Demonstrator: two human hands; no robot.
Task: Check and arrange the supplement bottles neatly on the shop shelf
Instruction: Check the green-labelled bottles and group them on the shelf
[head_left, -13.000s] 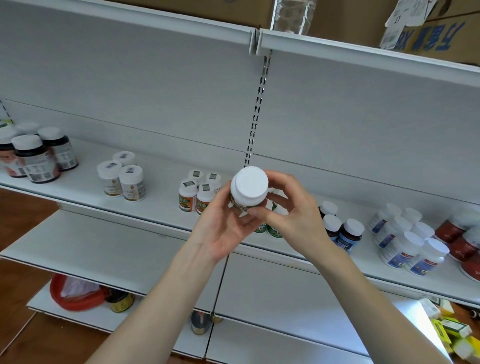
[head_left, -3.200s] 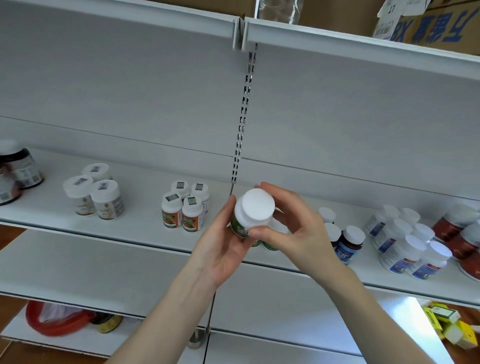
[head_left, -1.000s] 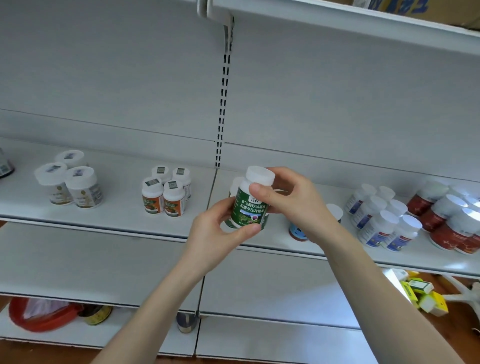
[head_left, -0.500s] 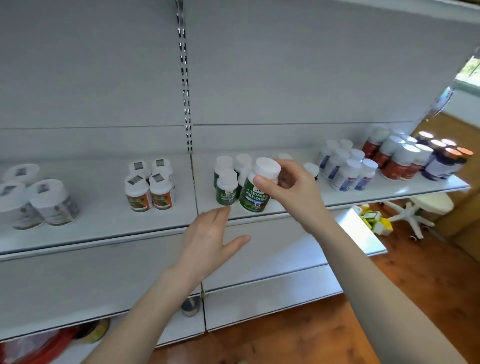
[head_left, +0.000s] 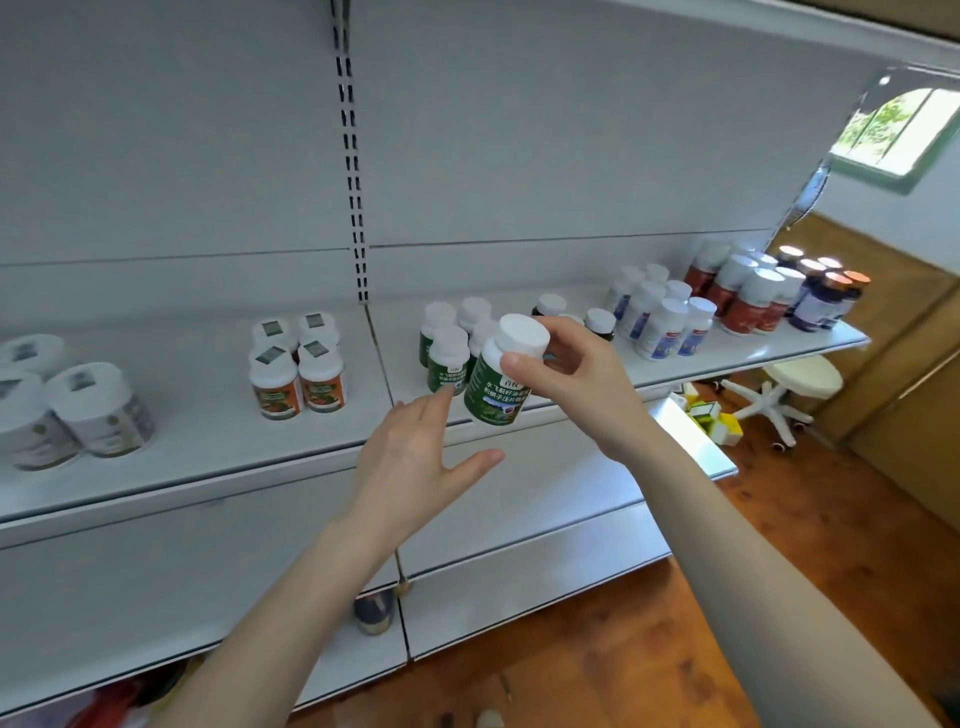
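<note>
At frame centre, the round plastic bottle (head_left: 491, 400) has a dark green label with white lettering and a white cap. Left of centre, 4 small white-capped bottles (head_left: 291, 374) wear orange-red labels. The flat metal shelf (head_left: 208, 415) is pale grey; the lower-right plank floor (head_left: 597, 649) orange-brown.

- Green-labelled bottle (head_left: 496, 387): white cap, pinched at the cap by the right grip (head_left: 574, 376), tilted, base at the front edge of the shelf (head_left: 208, 441).
- Green bottles (head_left: 448, 358): upright cluster just left of the right grip, beyond the left grip (head_left: 410, 457) fingertips.
- Orange-labelled bottles (head_left: 296, 366): four, upright, two by two, left of the left grip.
- Blue-labelled bottles (head_left: 660, 325): upright group right of the right grip.
- Red-labelled bottles (head_left: 748, 299): upright, further right.
</note>
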